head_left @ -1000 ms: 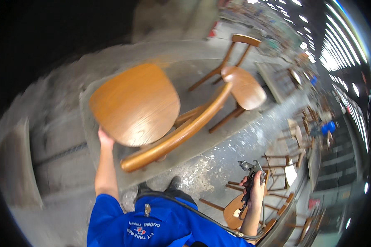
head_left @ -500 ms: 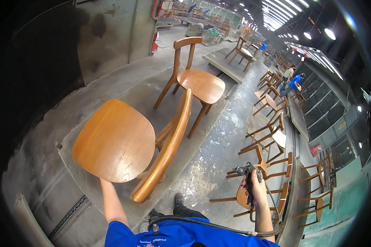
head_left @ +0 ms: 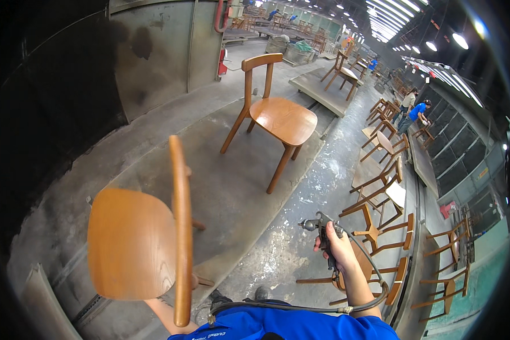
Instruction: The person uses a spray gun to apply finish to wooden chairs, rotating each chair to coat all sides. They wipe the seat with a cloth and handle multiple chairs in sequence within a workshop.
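Observation:
A brown wooden chair [head_left: 131, 243] is close in front of me at the left, its curved backrest [head_left: 181, 238] turned toward my right. My left forearm [head_left: 165, 313] reaches under its seat; the seat hides the fingers, but the chair moves along with that arm. My right hand [head_left: 340, 248] is closed around the grip of a spray gun [head_left: 322, 224], whose nozzle points left. A hose [head_left: 386, 292] runs from the gun and across the front of my body. Beyond the near chair, a second wooden chair [head_left: 283, 120] stands upright on the grey platform [head_left: 221, 187].
Several wooden chairs [head_left: 388, 184] stand along the right side, some tipped over. Farther off are another platform [head_left: 323, 93] with a chair and people at work [head_left: 418, 111]. A dark, stained wall [head_left: 153, 62] rises at the left.
The near chair has turned and come lower and closer to me, with my left arm under it. My right hand has moved the spray gun slightly up and left. The view has shifted a little.

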Motion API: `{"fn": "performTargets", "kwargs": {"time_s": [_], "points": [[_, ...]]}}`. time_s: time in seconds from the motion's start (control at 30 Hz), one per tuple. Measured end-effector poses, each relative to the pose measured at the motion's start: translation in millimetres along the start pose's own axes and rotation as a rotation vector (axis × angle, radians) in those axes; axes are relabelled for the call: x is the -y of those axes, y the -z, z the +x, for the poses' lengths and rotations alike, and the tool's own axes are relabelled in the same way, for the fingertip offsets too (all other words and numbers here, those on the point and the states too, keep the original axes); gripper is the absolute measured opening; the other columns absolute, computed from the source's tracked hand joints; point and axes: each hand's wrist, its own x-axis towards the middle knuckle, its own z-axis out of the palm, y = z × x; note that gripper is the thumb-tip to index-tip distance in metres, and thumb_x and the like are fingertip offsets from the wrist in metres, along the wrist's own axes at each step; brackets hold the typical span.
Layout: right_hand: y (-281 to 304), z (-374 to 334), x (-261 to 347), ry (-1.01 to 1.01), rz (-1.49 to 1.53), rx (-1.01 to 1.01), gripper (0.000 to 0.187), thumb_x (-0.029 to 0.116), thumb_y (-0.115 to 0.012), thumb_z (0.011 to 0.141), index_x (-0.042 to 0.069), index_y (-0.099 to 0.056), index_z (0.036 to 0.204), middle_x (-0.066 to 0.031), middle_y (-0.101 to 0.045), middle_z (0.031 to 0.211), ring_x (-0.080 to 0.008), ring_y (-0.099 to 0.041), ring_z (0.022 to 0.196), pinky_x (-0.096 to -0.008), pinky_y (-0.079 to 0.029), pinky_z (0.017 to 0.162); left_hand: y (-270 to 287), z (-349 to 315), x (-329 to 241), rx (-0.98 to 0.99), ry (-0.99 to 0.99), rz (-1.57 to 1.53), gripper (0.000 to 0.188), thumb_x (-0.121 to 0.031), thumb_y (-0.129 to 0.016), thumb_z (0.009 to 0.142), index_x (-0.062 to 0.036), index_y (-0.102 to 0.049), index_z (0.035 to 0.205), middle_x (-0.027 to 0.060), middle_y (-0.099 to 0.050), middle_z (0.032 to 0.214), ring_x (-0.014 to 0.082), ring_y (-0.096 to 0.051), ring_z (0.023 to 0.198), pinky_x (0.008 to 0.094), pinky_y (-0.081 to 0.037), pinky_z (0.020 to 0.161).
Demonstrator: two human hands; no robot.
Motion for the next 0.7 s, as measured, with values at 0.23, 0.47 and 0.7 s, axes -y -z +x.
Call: {"fn": "performTargets", "kwargs": {"time_s": [0.23,0.47,0.7], "points": [[54,12,-13,-0.011,0.026,-0.007,0.052,0.055,-0.044,0.103,0.006,-0.058,0.11,-0.0052,-0.065,0.076,-0.0153,-0.067,0.067,-0.0219,-0.041,0.044,16,-9,75,-0.056,0.055,-0.014,0.025,-0.031,-0.039,0.101,-0.008,-0.05,0.101,0.0075,-0.057,0.091,0.0225,-0.056,0.081,0.0373,-0.044,0.067],[95,-13,-22,0.044,0.056,-0.109,0.053,0.056,-0.046,0.102,0.005,-0.061,0.106,-0.0052,-0.065,0.076,-0.0121,-0.064,0.066,-0.0225,-0.041,0.046,-70,67,211,0.007,0.19,-0.046,0.024,-0.03,-0.039,0.101,-0.0093,-0.05,0.093,0.0058,-0.057,0.081,0.0203,-0.056,0.072,0.0354,-0.044,0.059],[123,-73,-31,0.235,-0.082,-0.14,0.058,0.058,-0.046,0.1,0.001,-0.056,0.101,-0.0084,-0.064,0.077,-0.0125,-0.064,0.063,-0.0199,-0.039,0.041,-162,90,357,-0.086,0.28,0.108,0.026,-0.029,-0.038,0.1,-0.0106,-0.049,0.085,0.0041,-0.056,0.072,0.0181,-0.056,0.063,0.0334,-0.043,0.051]]}}
